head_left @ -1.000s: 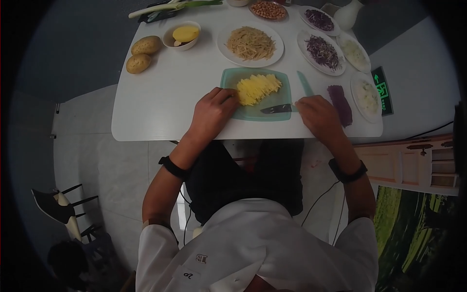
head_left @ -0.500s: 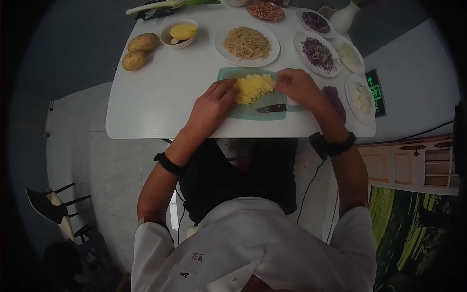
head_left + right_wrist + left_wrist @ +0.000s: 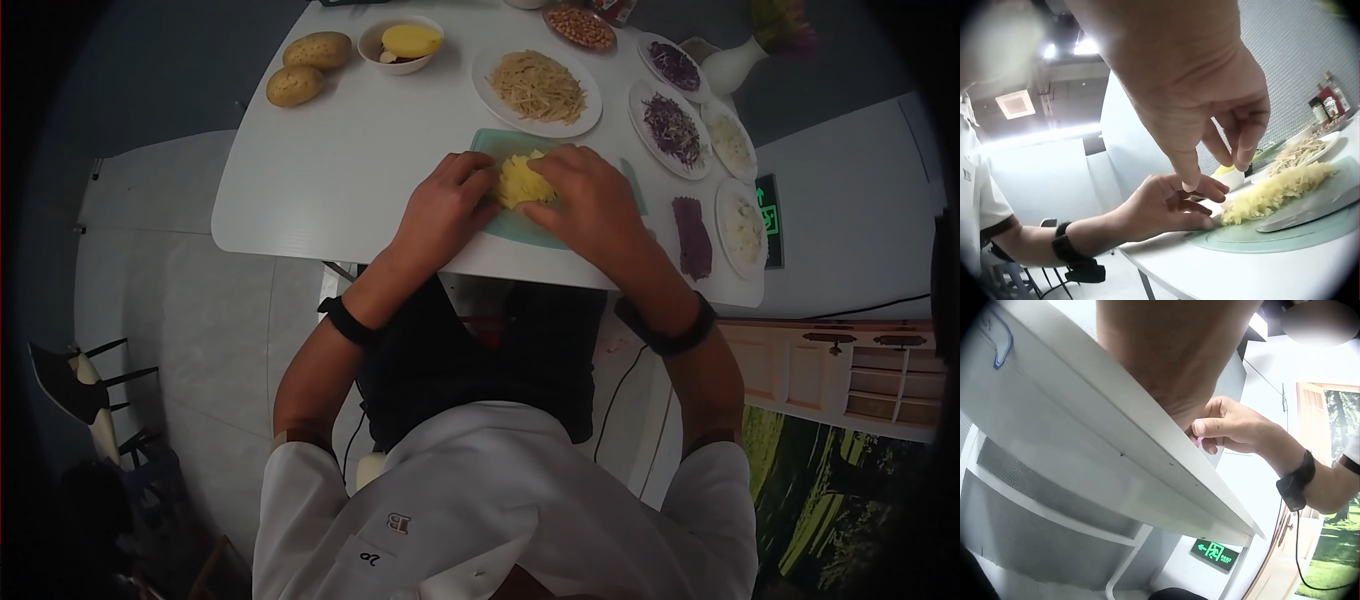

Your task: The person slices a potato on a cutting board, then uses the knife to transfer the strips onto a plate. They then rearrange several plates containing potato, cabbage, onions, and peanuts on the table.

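Note:
A pile of yellow potato shreds (image 3: 525, 182) lies on a pale green cutting board (image 3: 522, 230). At its left end, my left hand (image 3: 445, 205) touches the shreds with relaxed, bent fingers. My right hand (image 3: 595, 205) reaches over the pile from the right, thumb and fingers spread apart. In the right wrist view, the right hand (image 3: 1222, 125) hangs above the shreds, its fingers pointing down with nothing between them. A knife (image 3: 1310, 215) lies flat on the board beside the pile; in the head view the right hand hides it.
Behind the board stands a plate of pale brown shreds (image 3: 537, 88). Plates of shredded purple cabbage (image 3: 672, 130) and white pieces (image 3: 742, 230) line the right side, near a folded purple cloth (image 3: 692, 237). At the left are potatoes (image 3: 318, 50) and a bowl (image 3: 400, 68) holding a peeled potato.
My right hand has left the knife handle and moved left and forward over the shreds. The pile looks shorter between the hands. My left hand has stayed at its left end.

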`<move>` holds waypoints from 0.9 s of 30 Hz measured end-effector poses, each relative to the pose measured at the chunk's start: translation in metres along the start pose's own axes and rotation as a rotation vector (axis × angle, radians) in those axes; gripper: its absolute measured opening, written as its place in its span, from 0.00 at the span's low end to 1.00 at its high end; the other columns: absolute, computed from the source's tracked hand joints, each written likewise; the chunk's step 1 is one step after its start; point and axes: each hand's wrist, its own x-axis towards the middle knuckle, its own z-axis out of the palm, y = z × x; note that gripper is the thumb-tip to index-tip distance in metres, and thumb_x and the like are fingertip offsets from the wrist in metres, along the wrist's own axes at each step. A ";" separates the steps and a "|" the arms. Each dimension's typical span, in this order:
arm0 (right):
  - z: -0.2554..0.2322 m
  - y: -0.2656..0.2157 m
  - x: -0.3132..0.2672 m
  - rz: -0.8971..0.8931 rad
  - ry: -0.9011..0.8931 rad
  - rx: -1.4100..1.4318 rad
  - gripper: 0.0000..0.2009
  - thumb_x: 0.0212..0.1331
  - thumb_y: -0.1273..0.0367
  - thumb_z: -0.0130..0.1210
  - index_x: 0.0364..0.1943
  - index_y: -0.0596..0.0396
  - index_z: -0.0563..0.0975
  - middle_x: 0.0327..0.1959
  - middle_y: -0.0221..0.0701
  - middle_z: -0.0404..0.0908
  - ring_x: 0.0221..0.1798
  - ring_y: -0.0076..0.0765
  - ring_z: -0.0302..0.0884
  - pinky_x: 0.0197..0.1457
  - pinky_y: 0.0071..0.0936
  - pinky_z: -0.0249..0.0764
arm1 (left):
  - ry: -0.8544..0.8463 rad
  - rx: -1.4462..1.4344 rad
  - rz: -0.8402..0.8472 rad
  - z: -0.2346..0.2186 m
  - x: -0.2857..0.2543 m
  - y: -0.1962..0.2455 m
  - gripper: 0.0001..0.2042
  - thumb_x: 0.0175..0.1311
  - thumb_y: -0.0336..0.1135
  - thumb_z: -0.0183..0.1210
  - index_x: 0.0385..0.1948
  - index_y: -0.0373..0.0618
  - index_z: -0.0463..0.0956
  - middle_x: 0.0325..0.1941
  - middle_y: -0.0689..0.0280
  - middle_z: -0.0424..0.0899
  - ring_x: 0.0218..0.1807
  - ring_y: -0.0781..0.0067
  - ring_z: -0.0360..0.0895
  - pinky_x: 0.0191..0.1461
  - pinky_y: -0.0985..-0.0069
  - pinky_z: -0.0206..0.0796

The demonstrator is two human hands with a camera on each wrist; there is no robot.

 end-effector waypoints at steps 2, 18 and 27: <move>-0.002 -0.006 -0.003 0.034 0.006 -0.013 0.22 0.50 0.62 0.75 0.47 0.58 0.84 0.46 0.39 0.84 0.52 0.48 0.83 0.55 0.42 0.80 | 0.000 0.001 -0.007 -0.001 0.002 0.003 0.18 0.54 0.28 0.69 0.48 0.41 0.81 0.62 0.58 0.81 0.61 0.54 0.79 0.60 0.62 0.78; -0.030 0.078 -0.115 0.051 0.006 -0.185 0.16 0.49 0.79 0.65 0.45 0.56 0.84 0.47 0.35 0.84 0.51 0.45 0.81 0.54 0.39 0.81 | -0.146 0.250 0.303 -0.013 0.019 0.004 0.18 0.63 0.27 0.58 0.55 0.40 0.81 0.71 0.57 0.77 0.72 0.57 0.75 0.68 0.67 0.76; -0.023 0.045 -0.102 0.053 0.039 -0.007 0.17 0.50 0.76 0.68 0.47 0.57 0.83 0.47 0.35 0.84 0.52 0.45 0.81 0.54 0.38 0.81 | -0.295 0.361 0.408 -0.014 0.031 0.004 0.22 0.68 0.26 0.55 0.64 0.43 0.76 0.76 0.59 0.72 0.76 0.59 0.71 0.72 0.67 0.74</move>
